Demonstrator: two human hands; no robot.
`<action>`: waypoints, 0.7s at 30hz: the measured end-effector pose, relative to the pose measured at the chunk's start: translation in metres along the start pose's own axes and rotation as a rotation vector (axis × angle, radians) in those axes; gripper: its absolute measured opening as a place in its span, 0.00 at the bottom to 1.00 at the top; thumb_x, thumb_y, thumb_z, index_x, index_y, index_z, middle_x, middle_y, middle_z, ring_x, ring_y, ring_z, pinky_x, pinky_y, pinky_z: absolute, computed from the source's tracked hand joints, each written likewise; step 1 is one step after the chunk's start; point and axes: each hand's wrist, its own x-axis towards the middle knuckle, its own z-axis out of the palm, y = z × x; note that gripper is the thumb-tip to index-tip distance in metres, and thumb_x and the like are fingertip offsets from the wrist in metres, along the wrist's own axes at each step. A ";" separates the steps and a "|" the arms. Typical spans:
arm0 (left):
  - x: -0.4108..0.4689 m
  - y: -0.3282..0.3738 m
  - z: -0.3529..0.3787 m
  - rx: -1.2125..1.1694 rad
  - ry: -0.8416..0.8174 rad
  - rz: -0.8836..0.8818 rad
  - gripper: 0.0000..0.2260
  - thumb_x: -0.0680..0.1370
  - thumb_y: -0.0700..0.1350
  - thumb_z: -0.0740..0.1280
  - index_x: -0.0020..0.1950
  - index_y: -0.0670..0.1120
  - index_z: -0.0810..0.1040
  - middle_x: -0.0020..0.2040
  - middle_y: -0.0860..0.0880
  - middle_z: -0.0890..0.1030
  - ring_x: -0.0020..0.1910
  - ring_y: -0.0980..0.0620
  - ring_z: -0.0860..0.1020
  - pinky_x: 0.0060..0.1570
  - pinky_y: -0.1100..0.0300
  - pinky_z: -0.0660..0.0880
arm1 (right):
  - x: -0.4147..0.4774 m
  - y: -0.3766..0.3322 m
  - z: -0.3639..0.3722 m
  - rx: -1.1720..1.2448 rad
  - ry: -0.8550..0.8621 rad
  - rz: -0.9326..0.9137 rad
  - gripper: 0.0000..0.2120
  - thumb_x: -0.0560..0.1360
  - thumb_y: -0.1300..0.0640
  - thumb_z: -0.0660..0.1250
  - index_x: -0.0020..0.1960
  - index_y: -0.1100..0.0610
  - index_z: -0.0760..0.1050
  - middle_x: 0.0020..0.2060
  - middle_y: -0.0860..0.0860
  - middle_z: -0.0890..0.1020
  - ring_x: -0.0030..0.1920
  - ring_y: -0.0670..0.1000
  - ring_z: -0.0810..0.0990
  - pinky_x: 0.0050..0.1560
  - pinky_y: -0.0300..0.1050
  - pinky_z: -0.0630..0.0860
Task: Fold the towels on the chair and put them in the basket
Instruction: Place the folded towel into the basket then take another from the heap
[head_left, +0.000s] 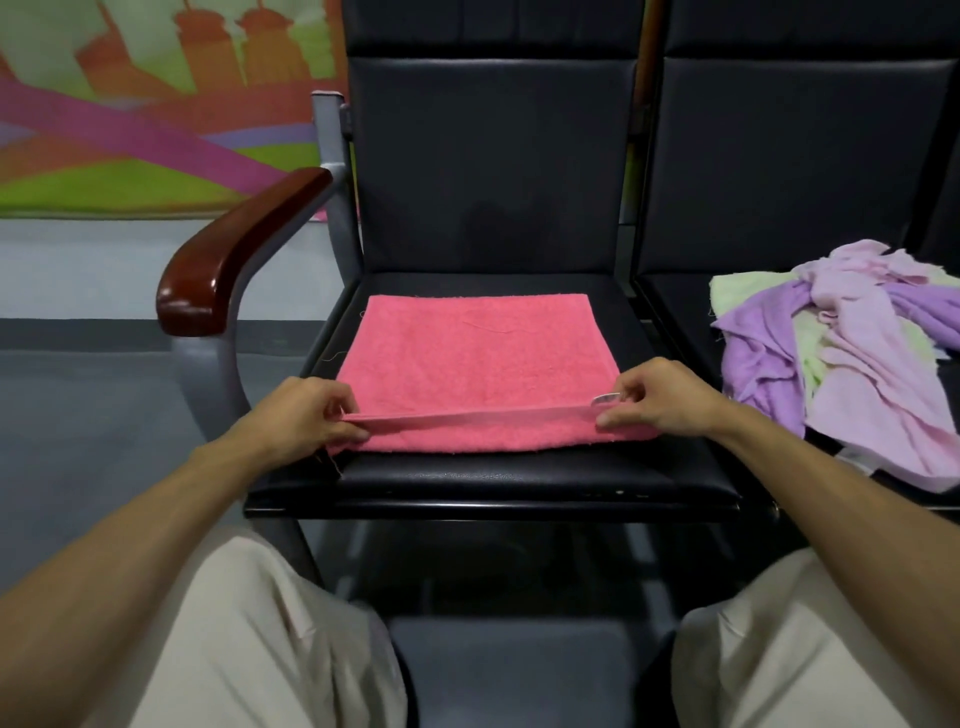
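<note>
A pink towel (478, 353) lies spread flat on the black seat of the chair (493, 478) in front of me. My left hand (306, 415) pinches the towel's near left corner and my right hand (660, 397) pinches its near right corner. The near edge is lifted slightly off the seat and stretched taut between both hands. A small white label shows at the right corner. No basket is in view.
A heap of unfolded purple, light pink and pale green towels (841, 358) lies on the neighbouring seat to the right. A brown wooden armrest (234, 260) stands on the chair's left. My knees in beige trousers are below the seat's front edge.
</note>
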 end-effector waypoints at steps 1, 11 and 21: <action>-0.004 -0.002 -0.001 -0.049 0.009 0.020 0.07 0.68 0.50 0.77 0.37 0.54 0.80 0.32 0.54 0.80 0.33 0.58 0.76 0.32 0.66 0.67 | -0.003 -0.001 0.000 0.009 0.032 0.000 0.18 0.64 0.46 0.79 0.29 0.55 0.75 0.25 0.47 0.72 0.28 0.44 0.67 0.32 0.41 0.65; -0.028 -0.007 -0.004 -0.295 -0.019 0.079 0.12 0.66 0.43 0.78 0.36 0.62 0.83 0.37 0.60 0.82 0.39 0.61 0.80 0.43 0.69 0.73 | -0.027 0.006 0.008 -0.060 -0.041 0.004 0.11 0.70 0.66 0.74 0.47 0.52 0.82 0.38 0.46 0.81 0.42 0.46 0.77 0.42 0.31 0.69; -0.031 0.008 -0.004 -0.480 0.110 0.044 0.08 0.73 0.35 0.72 0.46 0.47 0.84 0.37 0.55 0.84 0.37 0.62 0.80 0.40 0.73 0.74 | -0.033 0.000 -0.005 -0.002 0.206 0.090 0.10 0.62 0.52 0.81 0.39 0.54 0.83 0.33 0.49 0.83 0.36 0.47 0.80 0.37 0.38 0.72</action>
